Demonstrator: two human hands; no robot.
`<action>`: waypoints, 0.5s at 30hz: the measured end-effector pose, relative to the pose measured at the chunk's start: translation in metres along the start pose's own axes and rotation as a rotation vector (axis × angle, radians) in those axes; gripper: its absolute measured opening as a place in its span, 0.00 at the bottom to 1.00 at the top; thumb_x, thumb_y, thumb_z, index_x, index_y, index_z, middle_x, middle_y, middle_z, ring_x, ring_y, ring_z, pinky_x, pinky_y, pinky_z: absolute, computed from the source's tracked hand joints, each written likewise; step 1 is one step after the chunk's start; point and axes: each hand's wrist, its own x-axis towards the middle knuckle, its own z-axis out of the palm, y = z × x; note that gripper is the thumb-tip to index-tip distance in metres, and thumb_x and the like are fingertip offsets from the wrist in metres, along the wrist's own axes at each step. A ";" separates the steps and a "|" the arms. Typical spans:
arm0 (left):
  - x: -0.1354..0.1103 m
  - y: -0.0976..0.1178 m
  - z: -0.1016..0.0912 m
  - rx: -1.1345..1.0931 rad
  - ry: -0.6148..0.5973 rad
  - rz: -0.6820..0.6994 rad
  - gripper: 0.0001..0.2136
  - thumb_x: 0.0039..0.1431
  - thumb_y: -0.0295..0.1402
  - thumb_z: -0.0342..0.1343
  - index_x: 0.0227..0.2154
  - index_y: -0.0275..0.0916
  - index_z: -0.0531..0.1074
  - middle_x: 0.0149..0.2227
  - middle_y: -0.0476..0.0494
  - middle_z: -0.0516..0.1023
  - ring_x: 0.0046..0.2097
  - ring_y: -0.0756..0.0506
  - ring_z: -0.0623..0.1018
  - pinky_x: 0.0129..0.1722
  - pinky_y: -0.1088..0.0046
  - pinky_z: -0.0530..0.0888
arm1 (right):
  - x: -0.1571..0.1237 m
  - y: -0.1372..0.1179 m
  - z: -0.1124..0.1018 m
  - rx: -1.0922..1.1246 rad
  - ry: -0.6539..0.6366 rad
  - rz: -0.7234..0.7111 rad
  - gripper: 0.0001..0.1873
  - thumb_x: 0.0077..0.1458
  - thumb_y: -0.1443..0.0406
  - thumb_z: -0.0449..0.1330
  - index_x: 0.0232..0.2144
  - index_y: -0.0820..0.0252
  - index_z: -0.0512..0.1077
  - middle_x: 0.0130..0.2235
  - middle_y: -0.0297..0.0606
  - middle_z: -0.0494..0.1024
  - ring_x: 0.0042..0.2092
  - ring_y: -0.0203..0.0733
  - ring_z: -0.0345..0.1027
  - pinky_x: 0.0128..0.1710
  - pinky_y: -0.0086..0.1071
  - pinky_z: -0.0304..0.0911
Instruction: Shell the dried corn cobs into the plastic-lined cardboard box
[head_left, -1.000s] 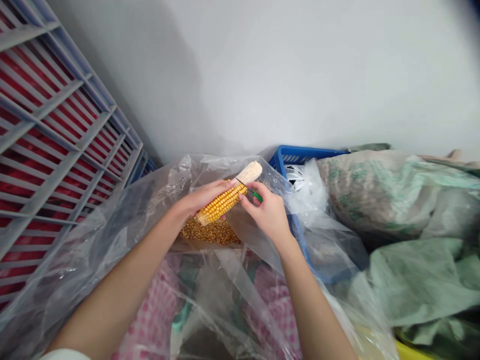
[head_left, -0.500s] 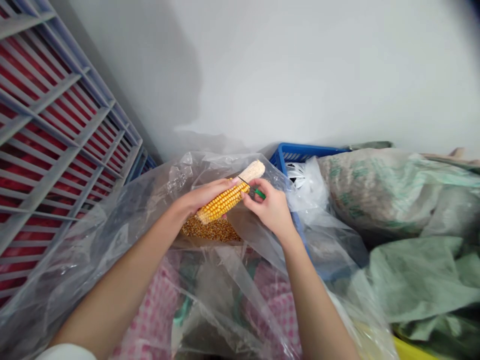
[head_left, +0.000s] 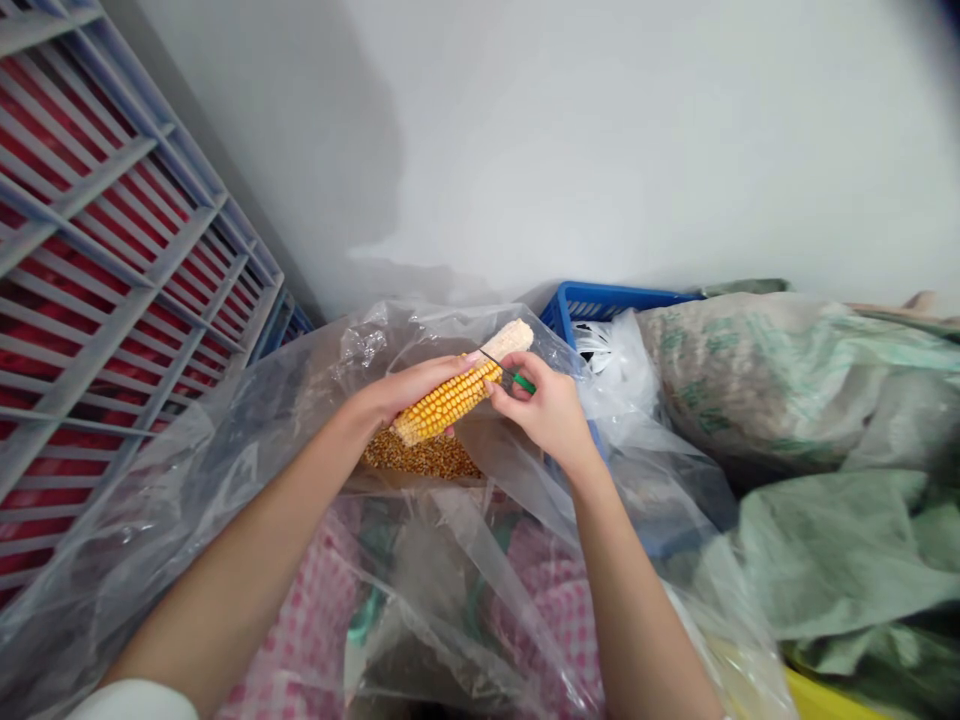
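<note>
Two hands [head_left: 553, 408] hold one corn cob [head_left: 448, 402], one green-handled tool [head_left: 523, 383].

Looking from the head forward and down, over both forearms [head_left: 259, 540] to the corn [head_left: 446, 404] close by, with the wall [head_left: 637, 150] beyond up top and checked cloth [head_left: 304, 630] below.

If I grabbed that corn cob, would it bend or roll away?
The corn cob would probably feel stiff, since it looks straight in the left hand. Set down, it might roll, being long and rounded. Kernels could come off, as the far end looks bare.
</note>
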 end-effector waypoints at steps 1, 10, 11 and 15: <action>0.000 0.000 0.000 -0.004 0.002 0.001 0.22 0.51 0.52 0.53 0.39 0.39 0.70 0.26 0.49 0.73 0.20 0.50 0.73 0.18 0.74 0.73 | 0.000 0.000 0.000 0.006 -0.001 -0.001 0.13 0.48 0.59 0.59 0.35 0.60 0.68 0.26 0.31 0.71 0.26 0.32 0.65 0.27 0.24 0.59; -0.002 -0.001 -0.001 0.005 0.069 0.061 0.22 0.50 0.52 0.55 0.40 0.41 0.68 0.29 0.48 0.72 0.23 0.50 0.74 0.19 0.74 0.73 | -0.005 -0.002 0.002 -0.138 0.056 0.021 0.16 0.50 0.55 0.58 0.39 0.57 0.67 0.33 0.35 0.76 0.33 0.39 0.72 0.34 0.31 0.67; -0.002 -0.001 -0.001 0.008 0.073 0.067 0.22 0.50 0.52 0.56 0.40 0.41 0.68 0.30 0.48 0.72 0.24 0.50 0.74 0.20 0.74 0.74 | -0.005 -0.003 0.002 -0.153 0.070 0.027 0.17 0.50 0.54 0.58 0.40 0.56 0.67 0.34 0.36 0.76 0.35 0.41 0.72 0.34 0.32 0.68; -0.005 -0.001 0.000 0.043 0.074 0.087 0.21 0.50 0.52 0.56 0.38 0.41 0.67 0.30 0.49 0.72 0.24 0.51 0.74 0.21 0.75 0.73 | -0.005 -0.007 0.001 -0.224 0.096 0.034 0.26 0.46 0.52 0.59 0.45 0.58 0.64 0.36 0.39 0.76 0.35 0.46 0.73 0.33 0.36 0.68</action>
